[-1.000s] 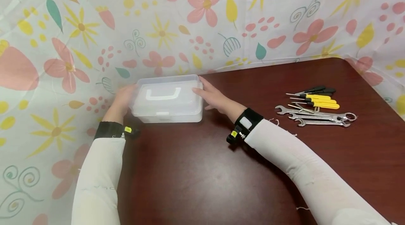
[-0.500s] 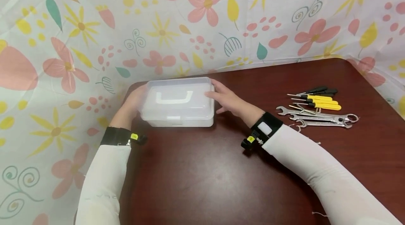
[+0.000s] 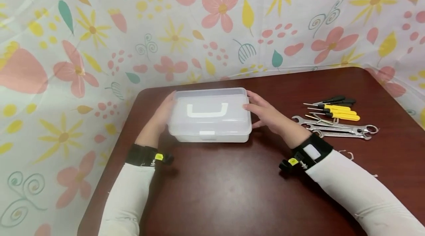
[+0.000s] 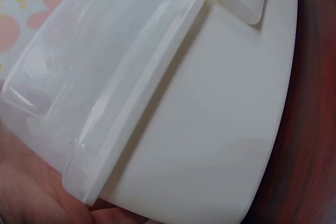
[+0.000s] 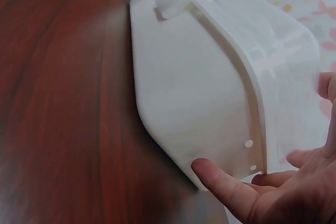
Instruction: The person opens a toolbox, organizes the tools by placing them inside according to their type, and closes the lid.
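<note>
Right grip [image 3: 265,113] is spread over the right end of your box [image 3: 210,123]: fingers fanned along the end, not pinching. Left grip [image 3: 162,115] sits against the opposite end; its fingers are mostly hidden, so I can't tell how they're set. Box is upright between your two grips, at the desk [image 3: 229,191]; can't confirm the base is bearing on it.

Progress: I'd call it early. You've got both ends covered and the box roughly level. Not yet done: letting go, lid [image 4: 121,77] off. Front latch [image 3: 207,135], midway between grips, lies over the seam; can't say if it's clicked.

Contents: lid is translucent, but I can't make anything out inside. Handle [image 3: 207,114] is folded flat on top. Yellow-handled screwdrivers [image 3: 343,111], black-handled tools [image 3: 337,99] and wrenches [image 3: 345,134] are all outside the box, right of your right grip.
</note>
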Tool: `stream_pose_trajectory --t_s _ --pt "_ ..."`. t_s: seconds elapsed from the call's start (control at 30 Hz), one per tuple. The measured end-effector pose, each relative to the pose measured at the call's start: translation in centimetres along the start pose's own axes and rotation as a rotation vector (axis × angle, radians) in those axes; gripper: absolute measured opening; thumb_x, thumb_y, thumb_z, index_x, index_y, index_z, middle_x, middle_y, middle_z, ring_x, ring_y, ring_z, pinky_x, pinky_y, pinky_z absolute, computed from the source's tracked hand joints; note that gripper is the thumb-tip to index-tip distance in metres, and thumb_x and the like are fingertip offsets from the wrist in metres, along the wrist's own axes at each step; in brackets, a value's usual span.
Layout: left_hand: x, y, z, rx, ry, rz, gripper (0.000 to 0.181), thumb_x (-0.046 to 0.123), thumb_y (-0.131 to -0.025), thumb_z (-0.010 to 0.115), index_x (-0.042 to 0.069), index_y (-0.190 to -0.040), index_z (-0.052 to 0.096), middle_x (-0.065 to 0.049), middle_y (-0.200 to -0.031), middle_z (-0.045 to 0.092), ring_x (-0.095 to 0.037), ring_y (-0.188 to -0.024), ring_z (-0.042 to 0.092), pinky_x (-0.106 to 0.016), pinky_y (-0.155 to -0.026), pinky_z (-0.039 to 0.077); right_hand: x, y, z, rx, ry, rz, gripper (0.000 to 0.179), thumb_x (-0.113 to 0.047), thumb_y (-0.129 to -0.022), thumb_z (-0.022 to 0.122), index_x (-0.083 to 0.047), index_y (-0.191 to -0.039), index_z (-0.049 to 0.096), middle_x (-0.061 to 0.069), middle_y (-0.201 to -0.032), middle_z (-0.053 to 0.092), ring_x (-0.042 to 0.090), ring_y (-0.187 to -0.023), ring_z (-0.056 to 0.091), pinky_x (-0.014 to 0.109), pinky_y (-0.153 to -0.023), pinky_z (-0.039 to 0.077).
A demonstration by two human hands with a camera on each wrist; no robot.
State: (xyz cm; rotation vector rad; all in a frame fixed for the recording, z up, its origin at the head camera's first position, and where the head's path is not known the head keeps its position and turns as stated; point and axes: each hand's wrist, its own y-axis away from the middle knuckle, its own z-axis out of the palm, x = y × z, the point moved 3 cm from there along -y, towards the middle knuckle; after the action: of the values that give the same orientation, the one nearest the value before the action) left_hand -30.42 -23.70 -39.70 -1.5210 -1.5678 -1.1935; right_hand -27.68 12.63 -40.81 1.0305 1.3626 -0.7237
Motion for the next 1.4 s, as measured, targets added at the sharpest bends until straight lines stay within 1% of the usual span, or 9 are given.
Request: stream_pose_trajectory --t_s 0.13,0.5,0.7,0.9,1.07,1.2,1.27,1.33,1.4 --pt "0.7 0.5 2.3 -0.04 0.06 0.01 0.062 0.034 -0.109 0.034 0.028 -0.167 0.013 0.003 -0.176 0.007 -0.024 -0.162 0.006 -0.054 -0.13 0.005 0.4 1.7 -1.3 0.008 -0.008 0.003 0.075 -0.038 -0.104 0.051 -0.03 -0.166 0.011 0.01 -0.172 0.016 0.04 -0.148 0.032 0.056 -0.086 0.058" --pt "2.7 1.8 7.1 -0.068 0.108 0.072 0.064 0.027 -0.106 0.035 0.024 -0.166 0.015 0.0 -0.176 0.007 -0.023 -0.162 0.004 -0.052 -0.131 0.004 0.9 5.5 -4.6 0.033 0.029 0.015 0.073 -0.039 -0.106 0.046 -0.029 -0.167 0.007 0.012 -0.172 0.013 0.044 -0.15 0.027 0.052 -0.083 0.06" --pt "3.0 2.4 8.6 -0.056 0.122 0.084 0.062 0.027 -0.106 0.036 0.021 -0.166 0.018 -0.002 -0.175 0.011 -0.022 -0.162 0.008 -0.049 -0.131 0.008 0.7 6.3 -6.0 0.001 0.054 0.008 0.072 -0.037 -0.106 0.044 -0.025 -0.166 0.008 0.013 -0.171 0.015 0.042 -0.143 0.034 0.054 -0.086 0.06" --pt "3.7 3.0 9.2 -0.045 0.137 0.114 0.061 0.025 -0.107 0.036 0.018 -0.165 0.019 -0.003 -0.175 0.013 -0.022 -0.162 0.009 -0.047 -0.132 0.008 0.9 6.4 -6.9 -0.023 0.082 -0.014 0.069 -0.037 -0.107 0.042 -0.027 -0.167 0.009 0.013 -0.167 0.02 0.025 -0.127 0.049 0.052 -0.087 0.06" --pt "3.8 3.1 9.3 -0.033 0.135 0.115 0.06 0.025 -0.107 0.037 0.018 -0.165 0.022 -0.003 -0.175 0.015 -0.023 -0.162 0.011 -0.047 -0.131 0.009 0.1 6.7 -6.8 -0.009 0.19 -0.035 0.07 -0.037 -0.109 0.043 -0.024 -0.167 0.008 0.011 -0.17 0.02 0.029 -0.14 0.043 0.052 -0.1 0.054" --pt "3.6 3.1 9.2 -0.036 0.14 0.12 0.06 0.025 -0.107 0.037 0.018 -0.165 0.022 -0.004 -0.175 0.014 -0.023 -0.162 0.01 -0.048 -0.131 0.008 -2.0 7.9 -6.0 0.095 0.418 -0.142 0.07 -0.035 -0.107 0.052 -0.019 -0.166 0.018 0.008 -0.173 0.022 0.031 -0.155 0.029 0.06 -0.119 0.036" --pt "3.6 3.0 9.2 -0.038 0.14 0.121 0.06 0.025 -0.107 0.037 0.018 -0.165 0.022 -0.004 -0.175 0.014 -0.024 -0.162 0.01 -0.048 -0.131 0.009 -3.3 8.9 -5.4 0.193 0.472 -0.228 0.065 -0.031 -0.104 0.058 -0.019 -0.162 0.032 0.003 -0.169 0.032 0.021 -0.156 0.031 0.046 -0.123 0.035" --pt "3.7 3.0 9.2 -0.039 0.138 0.122 0.059 0.025 -0.107 0.036 0.018 -0.164 0.022 -0.005 -0.175 0.014 -0.024 -0.162 0.01 -0.048 -0.131 0.009 -4.4 10.0 -4.5 0.273 0.442 -0.352 0.054 -0.022 -0.103 0.062 -0.016 -0.155 0.048 0.0 -0.16 0.049 0.013 -0.147 0.046 0.03 -0.115 0.045" --pt "3.8 3.0 9.2 -0.038 0.131 0.123 0.059 0.025 -0.107 0.036 0.018 -0.164 0.023 -0.005 -0.175 0.014 -0.024 -0.162 0.01 -0.048 -0.131 0.009 -5.1 10.9 -3.5 0.279 0.299 -0.495 0.044 -0.008 -0.101 0.062 -0.007 -0.145 0.059 -0.001 -0.146 0.064 0.008 -0.133 0.059 0.019 -0.103 0.051"
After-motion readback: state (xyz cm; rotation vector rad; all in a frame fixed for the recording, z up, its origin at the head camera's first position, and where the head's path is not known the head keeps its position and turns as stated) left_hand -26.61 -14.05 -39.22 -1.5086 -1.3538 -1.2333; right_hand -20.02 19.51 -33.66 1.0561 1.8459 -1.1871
